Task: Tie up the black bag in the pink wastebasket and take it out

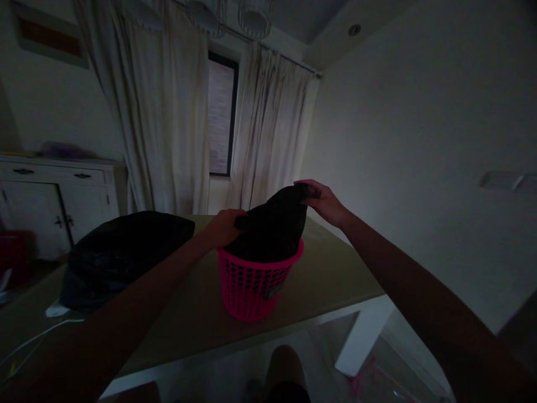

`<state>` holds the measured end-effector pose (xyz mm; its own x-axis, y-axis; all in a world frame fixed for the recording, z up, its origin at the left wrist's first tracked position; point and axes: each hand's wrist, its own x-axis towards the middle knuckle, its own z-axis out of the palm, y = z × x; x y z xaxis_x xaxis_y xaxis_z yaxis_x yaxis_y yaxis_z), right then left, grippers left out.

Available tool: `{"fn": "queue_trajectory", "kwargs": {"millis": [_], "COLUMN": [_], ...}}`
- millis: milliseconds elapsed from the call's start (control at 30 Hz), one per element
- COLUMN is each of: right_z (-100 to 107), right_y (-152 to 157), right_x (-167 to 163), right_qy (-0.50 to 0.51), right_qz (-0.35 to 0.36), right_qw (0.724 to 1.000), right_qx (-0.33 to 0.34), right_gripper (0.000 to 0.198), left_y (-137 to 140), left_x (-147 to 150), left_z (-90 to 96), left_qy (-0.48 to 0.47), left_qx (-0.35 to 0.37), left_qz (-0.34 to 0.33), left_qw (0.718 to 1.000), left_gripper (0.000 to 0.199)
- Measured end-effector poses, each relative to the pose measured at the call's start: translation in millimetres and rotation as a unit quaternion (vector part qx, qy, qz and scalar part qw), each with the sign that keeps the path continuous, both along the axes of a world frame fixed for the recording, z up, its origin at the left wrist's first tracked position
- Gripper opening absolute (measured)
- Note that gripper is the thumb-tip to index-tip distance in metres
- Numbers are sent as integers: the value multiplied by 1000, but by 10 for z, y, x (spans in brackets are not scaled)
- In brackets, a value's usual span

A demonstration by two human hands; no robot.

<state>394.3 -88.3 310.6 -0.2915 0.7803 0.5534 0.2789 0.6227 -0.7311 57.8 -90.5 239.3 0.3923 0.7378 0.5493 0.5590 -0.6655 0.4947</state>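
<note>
Dim room table [327,280], pink basket [255,285], hands [226,226] gripping black bag [272,226]

This is a room in a home, dimly lit. Long pale curtains [168,112] hang on either side of a dark-framed window [221,115]. To the left of the window stands a white cupboard [50,201] with drawers and doors. In front of the window is a table [327,274] with white legs.
</note>
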Motion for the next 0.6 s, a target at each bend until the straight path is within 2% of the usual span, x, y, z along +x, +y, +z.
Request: {"fn": "queue_trajectory", "kwargs": {"millis": [33, 100, 200, 267, 333, 400, 433, 500, 567, 600], "right_z": [-31, -120, -285, -371, -416, -439, -453, -499, -572, -612], "right_y": [-38, -110, -143, -72, 81, 291, 402, 598, 724, 755], "right_x": [-41, -107, -253, -449, -710, -964, -1067, -1205, -1264, -1274], "right_qy": [43, 46, -12, 34, 130, 169, 162, 129, 88, 68], "right_qz": [34, 84, 122, 121, 77, -22, -82, -167, -195, -198], "right_qw": [998, 992, 972, 969, 972, 971, 968, 960, 956, 955], "right_qx": [-12, -81, -200, -212, -178, -169, -171, -185, -203, -208], "right_gripper": [65, 75, 69, 62, 48, 31, 24, 12, 6, 10], "left_y": [14, 33, 51, 80, 145, 245, 300, 394, 436, 432], "left_x": [-11, -30, 3, 98, 244, 403, 475, 587, 652, 668], "left_z": [-7, -19, -32, -35, -23, 11, 35, 85, 119, 126], "left_qy": [18, 20, 3, 3, -41, -166, -237, -339, -366, -366], "left_qx": [1, 4, 7, -28, -124, -210, -223, -205, -193, -197], "left_qz": [9, 36, 36, -19, -77, -60, -27, 37, 46, 39], "left_qw": [1000, 999, 999, 999, 988, 962, 945, 918, 909, 909], "left_gripper": [17, 20, 20, 16, 15, 15, 12, 9, 10, 10]}}
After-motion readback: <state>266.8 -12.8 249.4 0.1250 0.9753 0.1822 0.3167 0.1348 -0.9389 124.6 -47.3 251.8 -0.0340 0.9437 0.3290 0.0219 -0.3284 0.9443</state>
